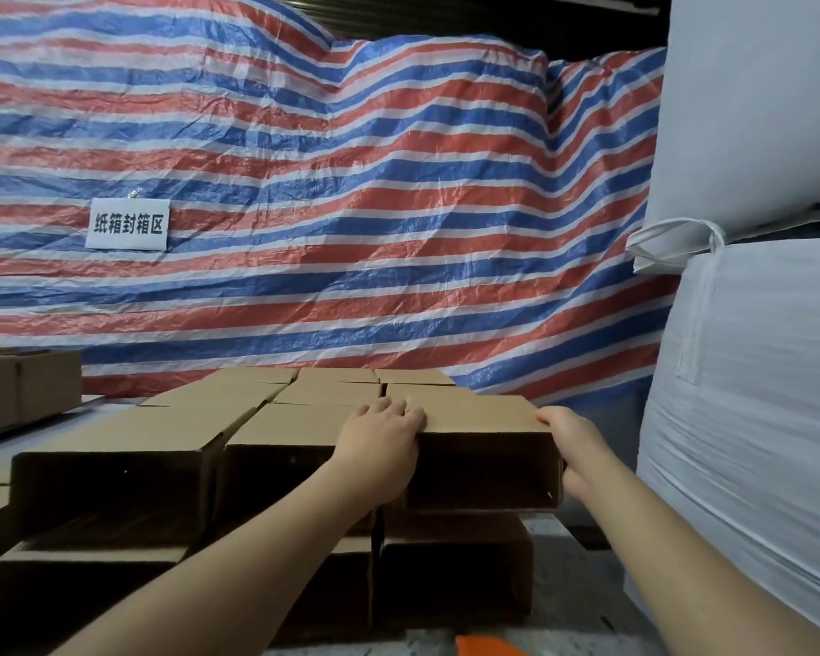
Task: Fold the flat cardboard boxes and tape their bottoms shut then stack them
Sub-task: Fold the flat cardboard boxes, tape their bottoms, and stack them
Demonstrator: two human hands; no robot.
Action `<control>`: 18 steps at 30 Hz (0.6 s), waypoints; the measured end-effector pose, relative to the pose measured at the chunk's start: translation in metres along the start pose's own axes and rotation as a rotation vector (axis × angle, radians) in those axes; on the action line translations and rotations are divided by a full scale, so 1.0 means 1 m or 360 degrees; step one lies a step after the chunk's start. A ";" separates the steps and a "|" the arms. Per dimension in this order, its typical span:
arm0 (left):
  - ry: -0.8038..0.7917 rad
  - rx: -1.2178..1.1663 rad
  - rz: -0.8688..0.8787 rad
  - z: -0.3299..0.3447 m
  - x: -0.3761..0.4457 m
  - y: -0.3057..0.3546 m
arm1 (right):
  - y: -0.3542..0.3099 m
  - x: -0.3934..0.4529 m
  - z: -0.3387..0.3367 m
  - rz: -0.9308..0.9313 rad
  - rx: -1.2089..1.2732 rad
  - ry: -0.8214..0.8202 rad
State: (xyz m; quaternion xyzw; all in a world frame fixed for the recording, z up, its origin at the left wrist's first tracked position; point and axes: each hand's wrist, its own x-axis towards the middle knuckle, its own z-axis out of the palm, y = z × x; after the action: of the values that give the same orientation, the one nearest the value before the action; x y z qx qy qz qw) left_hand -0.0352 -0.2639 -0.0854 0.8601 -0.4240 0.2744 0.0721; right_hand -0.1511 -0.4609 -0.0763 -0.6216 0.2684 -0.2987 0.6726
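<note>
A folded brown cardboard box (481,421) lies on its side at the right end of the top row of a stack, its open mouth facing me. My left hand (382,445) grips its upper left corner, fingers curled over the top edge. My right hand (571,447) holds the upper right corner, thumb on top and fingers down the right wall. Several more folded boxes (129,461) lie in rows to the left and beneath, open ends toward me.
A red, white and blue striped tarp (351,205) hangs behind the stack, carrying a white paper sign (128,223). Big white bulk bags (753,371) stand close on the right. Another brown box (24,388) sits at far left. An orange object (484,647) peeks in at the bottom edge.
</note>
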 end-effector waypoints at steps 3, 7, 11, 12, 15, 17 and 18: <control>0.0000 0.0168 -0.0059 0.013 0.003 -0.001 | 0.009 0.013 0.007 0.0044 0.0003 -0.0012; 0.0009 0.0379 -0.0184 0.023 0.000 -0.004 | 0.025 0.020 0.018 0.0090 -0.0012 -0.0076; 0.0001 0.0473 -0.0217 0.023 0.001 -0.004 | 0.028 0.020 0.024 0.0071 -0.0032 -0.0138; -0.0009 0.0467 -0.0214 0.022 0.002 -0.005 | 0.027 0.020 0.025 0.0057 -0.0044 -0.0128; -0.0018 0.0414 -0.0197 0.019 0.001 -0.004 | 0.025 0.020 0.028 -0.0001 -0.0076 -0.0035; -0.0006 0.0334 -0.0184 0.016 -0.001 -0.005 | 0.026 0.021 0.029 -0.0100 -0.0172 0.0109; 0.0000 0.0288 -0.0173 0.013 -0.003 -0.005 | 0.026 0.021 0.029 -0.0145 -0.0226 0.0175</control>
State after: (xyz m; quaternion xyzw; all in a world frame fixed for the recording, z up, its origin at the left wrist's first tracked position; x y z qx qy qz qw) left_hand -0.0272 -0.2633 -0.0977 0.8847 -0.3503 0.3074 0.0089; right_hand -0.1135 -0.4553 -0.0992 -0.6620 0.2969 -0.3428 0.5968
